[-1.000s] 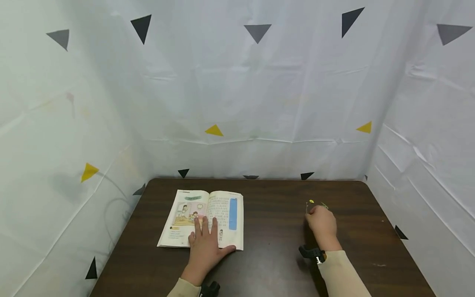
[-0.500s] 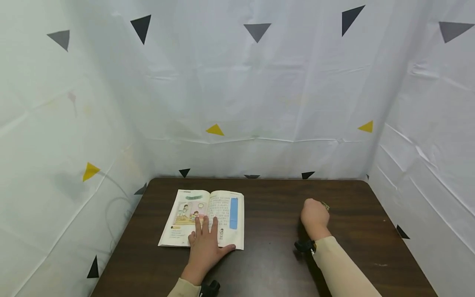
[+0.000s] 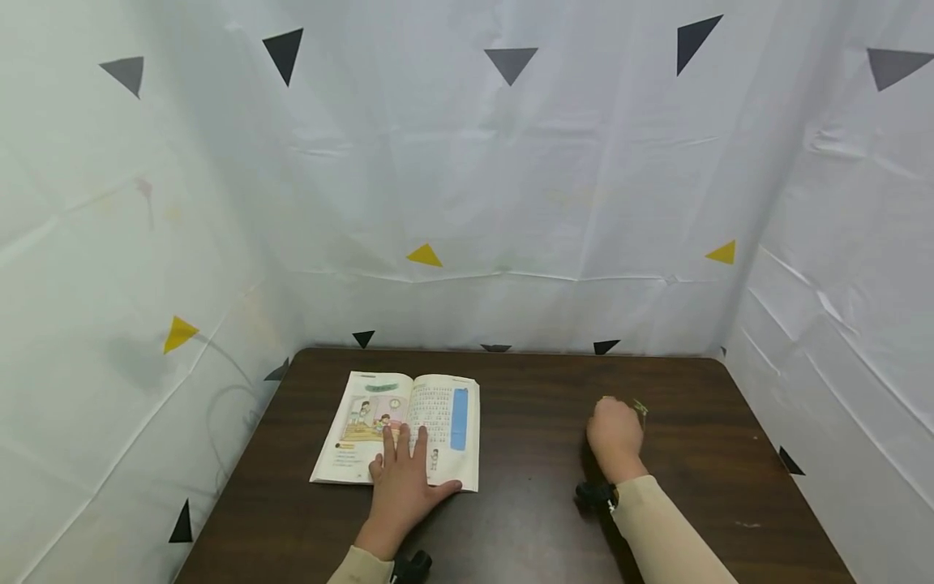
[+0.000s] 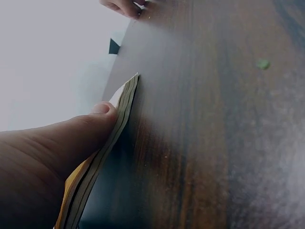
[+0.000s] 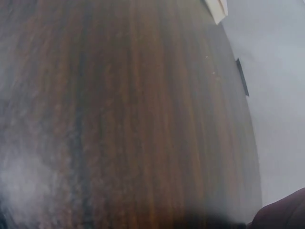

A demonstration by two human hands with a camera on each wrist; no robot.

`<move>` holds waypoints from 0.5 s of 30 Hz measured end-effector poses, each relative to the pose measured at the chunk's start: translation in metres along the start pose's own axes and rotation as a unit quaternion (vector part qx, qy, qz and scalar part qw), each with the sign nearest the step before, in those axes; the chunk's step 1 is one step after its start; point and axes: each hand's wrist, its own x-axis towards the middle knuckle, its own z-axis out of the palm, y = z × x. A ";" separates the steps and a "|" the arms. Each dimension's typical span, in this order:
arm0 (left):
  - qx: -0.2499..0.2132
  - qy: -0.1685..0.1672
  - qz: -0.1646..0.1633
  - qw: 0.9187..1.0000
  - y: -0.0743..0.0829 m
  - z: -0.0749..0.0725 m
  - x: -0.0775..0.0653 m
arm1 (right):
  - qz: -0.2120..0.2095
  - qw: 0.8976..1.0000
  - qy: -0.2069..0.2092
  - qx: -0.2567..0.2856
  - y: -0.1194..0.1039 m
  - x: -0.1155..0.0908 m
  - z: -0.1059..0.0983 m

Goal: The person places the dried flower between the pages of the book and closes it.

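Observation:
An open picture book (image 3: 454, 469) lies at the left of the table. My left hand (image 3: 400, 495) rests on its lower pages, fingers spread straight, and in the left wrist view the thumb (image 4: 90, 131) lies along the book's edge. To the right, my right hand (image 3: 614, 436) is low over the table with its back up and fingers curled under. Just beyond its knuckles shows a small, thin thing with green and yellow bits (image 3: 640, 408), like a sprig; most of it is hidden behind the hand. Whether the fingers pinch it cannot be seen.
The dark wooden table (image 3: 533, 527) has rounded far corners. White sheeting (image 3: 511, 186) with grey, black and yellow triangles surrounds it on three sides. A blurred green speck (image 4: 263, 64) shows in the left wrist view.
My right hand has shifted left and now covers the thin stem and yellow bit seen earlier. The green bit stays almost in place. My left hand has not moved on the book.

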 end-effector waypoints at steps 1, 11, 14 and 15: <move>-0.001 0.002 0.002 1.000 0.000 0.000 0.000 | 0.003 1.000 0.004 0.001 -0.001 0.000 0.001; -0.006 -0.002 0.004 1.000 0.000 0.000 -0.002 | 0.000 1.000 -0.021 0.009 0.003 0.000 0.004; -0.013 -0.003 0.001 1.000 0.001 0.000 -0.002 | -0.026 0.999 -0.029 -0.011 0.008 0.001 0.004; -0.015 -0.001 0.001 1.000 0.001 0.000 -0.002 | -0.035 0.999 -0.029 -0.015 0.009 0.002 0.004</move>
